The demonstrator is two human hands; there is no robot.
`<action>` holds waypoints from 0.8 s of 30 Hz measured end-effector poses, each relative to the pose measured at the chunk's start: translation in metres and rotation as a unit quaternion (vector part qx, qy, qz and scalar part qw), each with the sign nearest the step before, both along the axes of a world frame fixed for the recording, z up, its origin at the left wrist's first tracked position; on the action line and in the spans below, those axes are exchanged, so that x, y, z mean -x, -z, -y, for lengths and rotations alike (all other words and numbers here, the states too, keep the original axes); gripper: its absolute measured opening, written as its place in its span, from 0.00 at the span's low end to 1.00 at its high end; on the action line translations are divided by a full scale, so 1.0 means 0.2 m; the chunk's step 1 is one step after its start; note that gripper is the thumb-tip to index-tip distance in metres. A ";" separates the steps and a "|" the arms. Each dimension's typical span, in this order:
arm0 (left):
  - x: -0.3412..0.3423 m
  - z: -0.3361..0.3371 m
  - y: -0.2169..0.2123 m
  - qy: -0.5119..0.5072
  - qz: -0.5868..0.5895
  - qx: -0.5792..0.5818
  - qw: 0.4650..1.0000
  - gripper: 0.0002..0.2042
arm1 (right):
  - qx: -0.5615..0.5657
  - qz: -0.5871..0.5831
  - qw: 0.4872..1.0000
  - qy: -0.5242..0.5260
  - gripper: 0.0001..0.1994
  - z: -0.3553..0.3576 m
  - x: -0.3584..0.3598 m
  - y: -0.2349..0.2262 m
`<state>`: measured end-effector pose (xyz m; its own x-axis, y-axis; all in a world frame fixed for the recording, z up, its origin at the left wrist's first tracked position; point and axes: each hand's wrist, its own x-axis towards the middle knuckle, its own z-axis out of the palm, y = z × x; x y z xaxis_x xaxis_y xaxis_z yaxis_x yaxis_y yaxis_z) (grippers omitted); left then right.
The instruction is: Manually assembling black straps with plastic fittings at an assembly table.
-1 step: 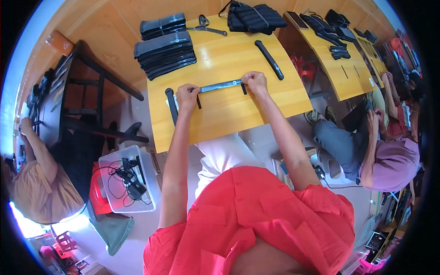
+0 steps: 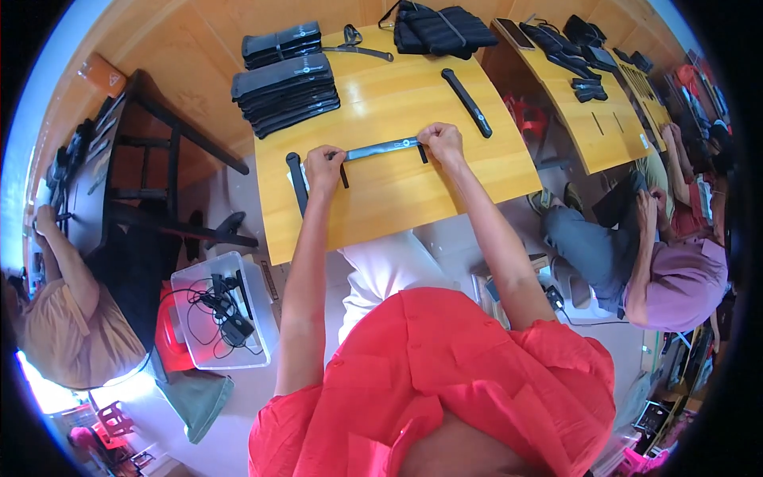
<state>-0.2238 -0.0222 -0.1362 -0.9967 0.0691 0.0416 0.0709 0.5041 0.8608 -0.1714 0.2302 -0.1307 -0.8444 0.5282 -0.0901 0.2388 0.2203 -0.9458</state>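
A flat black strap [image 2: 383,149] with a small pale print is held taut just above the yellow table, one end in each hand. My left hand [image 2: 324,168] pinches its left end, and my right hand [image 2: 441,143] pinches the right. Beside each hand a narrow black piece points down toward me; whether it is the strap's own tail I cannot tell. Left of my left hand lies another black strap [image 2: 297,183], partly behind my wrist. A third black strap [image 2: 467,103] lies slanted to the right, beyond my right hand.
Stacked black fabric pieces [image 2: 288,99] stand at the table's back left, with a banded black bundle [image 2: 445,30] at back right. A clear bin [image 2: 266,350] of cables sits on the floor at left. Co-workers sit at neighbouring tables [image 2: 600,131] on both sides.
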 end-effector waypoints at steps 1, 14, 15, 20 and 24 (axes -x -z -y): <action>-0.01 0.00 0.00 0.006 -0.043 0.012 0.999 0.04 | -0.023 0.007 1.000 0.002 0.02 0.00 0.00 0.00; -0.04 0.01 -0.10 -0.029 0.072 -0.006 0.997 0.05 | -0.064 0.071 0.995 0.013 0.02 0.02 -0.01 -0.06; -0.04 0.01 -0.10 -0.027 0.073 0.000 0.997 0.05 | -0.071 0.072 0.995 0.014 0.02 0.03 -0.02 -0.07; -0.03 0.02 -0.08 -0.033 0.056 0.027 0.998 0.06 | -0.082 0.064 0.994 0.012 0.02 0.03 -0.02 -0.06; -0.03 0.01 -0.09 -0.028 0.068 0.025 0.997 0.07 | -0.069 0.056 0.996 0.007 0.02 0.01 -0.02 -0.04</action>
<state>-0.2179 -0.0251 -0.1187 -0.9953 0.0121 -0.0964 -0.0742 0.5467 0.8341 -0.1667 0.2280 -0.1224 -0.8255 0.5537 -0.1093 0.3455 0.3427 -0.8736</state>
